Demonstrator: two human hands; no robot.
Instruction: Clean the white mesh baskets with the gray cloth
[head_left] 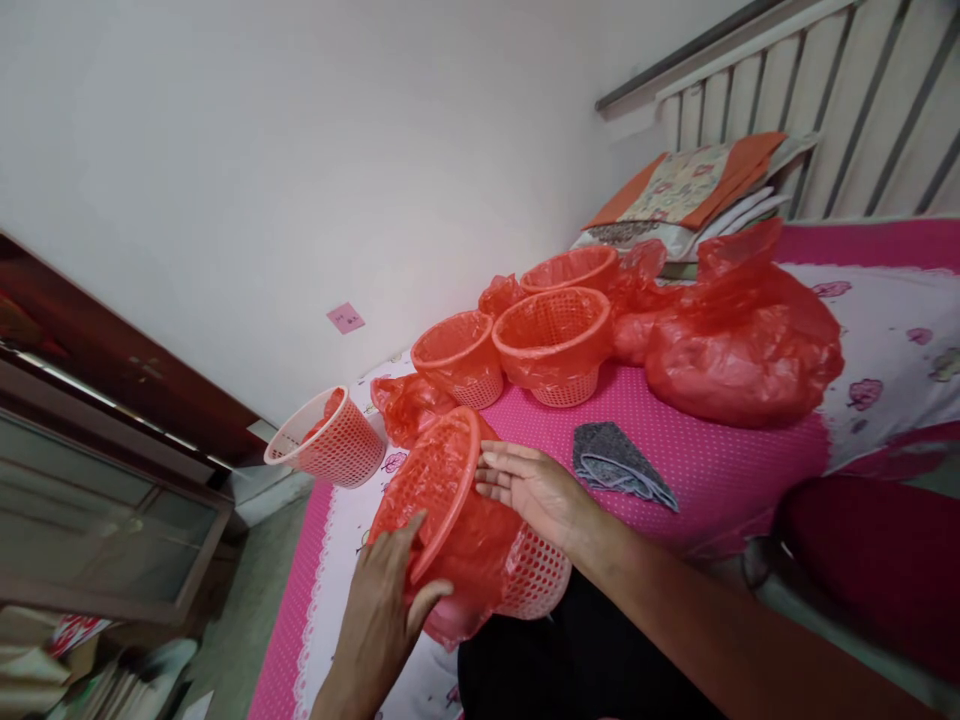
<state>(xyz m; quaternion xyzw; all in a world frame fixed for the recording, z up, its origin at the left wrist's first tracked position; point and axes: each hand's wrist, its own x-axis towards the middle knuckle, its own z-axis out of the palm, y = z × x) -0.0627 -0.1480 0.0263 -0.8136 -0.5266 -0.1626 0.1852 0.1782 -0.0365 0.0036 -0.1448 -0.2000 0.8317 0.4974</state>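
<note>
A plastic mesh wastebasket (541,578) lies tilted at my lap, its mouth facing up and to the left. A thin red plastic bag (480,545) lines it and is folded down over the outside. My left hand (386,590) straddles the near rim, fingers on the inner side and thumb on the outside. Against the bag just below the far rim rests my right hand (529,490), fingers stretched out and palm turned to the basket. To the right of that hand, a folded grey cloth (621,465) lies on the bed.
Three bag-lined baskets (551,345) stand on the pink bedspread (705,475) by the wall. A pale basket (341,440) leans at left with red plastic inside. Full red bags (742,345) sit at right. Folded bedding (686,190) lies behind; a dark red stool (874,560) stands at right.
</note>
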